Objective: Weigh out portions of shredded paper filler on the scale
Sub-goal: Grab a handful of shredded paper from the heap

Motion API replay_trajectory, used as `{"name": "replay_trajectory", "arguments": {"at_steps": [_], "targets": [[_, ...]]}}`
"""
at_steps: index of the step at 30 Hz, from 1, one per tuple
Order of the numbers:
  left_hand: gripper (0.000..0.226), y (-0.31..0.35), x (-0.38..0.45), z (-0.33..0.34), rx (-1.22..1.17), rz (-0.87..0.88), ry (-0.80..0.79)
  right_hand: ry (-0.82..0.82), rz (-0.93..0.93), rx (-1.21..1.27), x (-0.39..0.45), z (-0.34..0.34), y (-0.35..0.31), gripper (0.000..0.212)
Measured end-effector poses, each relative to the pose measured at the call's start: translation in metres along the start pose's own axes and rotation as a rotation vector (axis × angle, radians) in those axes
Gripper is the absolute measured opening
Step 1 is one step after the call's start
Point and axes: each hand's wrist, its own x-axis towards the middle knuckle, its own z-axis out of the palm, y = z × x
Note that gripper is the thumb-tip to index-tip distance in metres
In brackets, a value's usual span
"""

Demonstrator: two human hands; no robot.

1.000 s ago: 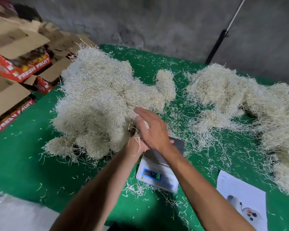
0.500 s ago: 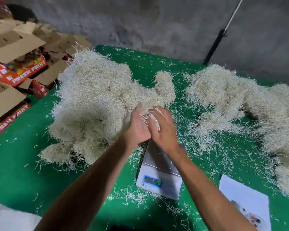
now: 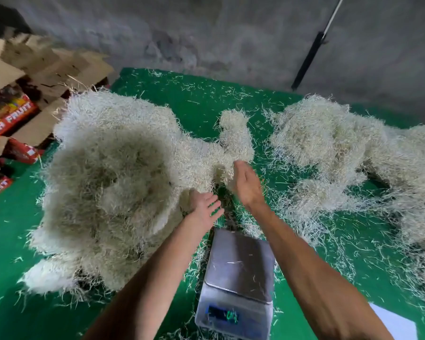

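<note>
Head view showed both hands out over the middle of the frame, at the near edge of the big heap (image 3: 113, 182) of shredded paper. The left hand (image 3: 203, 209) lay palm down with its fingers (image 3: 212, 201) spread and fairly straight, pressing on the heap's fringe; its grip was open, closed round nothing. The right hand (image 3: 245, 185) stood just beyond it, edge-on, with the fingers together and lightly cupped against a tuft of shreds; whether it pinched any of them could not be told, since the palm faced away. The two hands were near each other but apart, with green cloth and loose strands between them.

Below the hands, at lower centre, sat the scale (image 3: 236, 285), its grey metal pan bare except for a few stray shreds and its blue display blurred and unreadable. Both forearms ran down from the hands to the bottom edge, one on each side of the scale.

The heap filled the left half of the green table (image 3: 15, 241). A second pile (image 3: 334, 148) spread across the right side, well apart from the first, and loose strands were scattered over the cloth everywhere. A white sheet (image 3: 393, 322) showed at the lower right corner. Cardboard fruit boxes (image 3: 12, 111), red with white lettering, were stacked in the upper left. A black-and-white pole (image 3: 309, 57) leaned on the grey wall (image 3: 206, 33) at upper right.
</note>
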Motion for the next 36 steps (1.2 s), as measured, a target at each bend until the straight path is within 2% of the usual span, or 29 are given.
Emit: {"name": "replay_trajectory", "arguments": {"at_steps": [3,5,9,13,15,20,23,25,27,29,31,33,35,36], "targets": [[0.066,0.010,0.019,-0.003,0.033,-0.045,0.126,-0.184,0.045,-0.235,0.024,-0.003,0.016,0.078],[0.063,0.011,0.024,0.003,0.069,-0.086,0.085,-0.229,0.119,-0.193,0.032,-0.013,0.031,0.079],[0.052,-0.007,0.027,0.022,0.185,-0.075,-0.064,-0.137,0.182,-0.200,0.019,-0.037,0.060,0.078],[0.052,-0.043,0.027,0.050,0.209,-0.085,-0.153,-0.080,0.089,-0.270,-0.010,-0.075,0.086,0.053],[0.052,-0.063,0.029,0.071,0.239,-0.105,-0.184,-0.045,0.079,-0.351,-0.022,-0.102,0.104,0.048],[0.060,-0.104,0.036,0.127,0.314,-0.157,-0.347,-0.013,0.076,-0.526,-0.009,-0.177,0.143,0.059],[0.066,-0.115,0.044,0.150,0.346,-0.193,-0.356,0.040,-0.034,-0.798,0.019,-0.205,0.161,0.073],[0.070,-0.123,0.055,0.165,0.384,-0.242,-0.322,0.023,-0.024,-0.923,0.039,-0.215,0.176,0.083],[0.077,-0.133,0.068,0.175,0.472,-0.319,-0.254,-0.055,0.132,-0.901,0.052,-0.215,0.193,0.093],[0.091,-0.144,0.084,0.183,0.514,-0.426,-0.214,-0.088,0.258,-0.776,0.053,-0.205,0.211,0.093],[0.102,-0.154,0.098,0.190,0.508,-0.475,-0.187,-0.022,0.232,-0.684,0.043,-0.184,0.219,0.075],[0.103,-0.156,0.102,0.194,0.491,-0.440,-0.185,0.047,0.179,-0.489,0.030,-0.161,0.216,0.059],[0.086,-0.152,0.103,0.195,0.555,-0.276,-0.188,0.003,0.045,-0.398,0.017,-0.148,0.205,0.046],[0.072,-0.151,0.110,0.193,0.482,-0.238,-0.167,0.010,-0.017,-0.333,0.012,-0.147,0.202,0.036]]}}
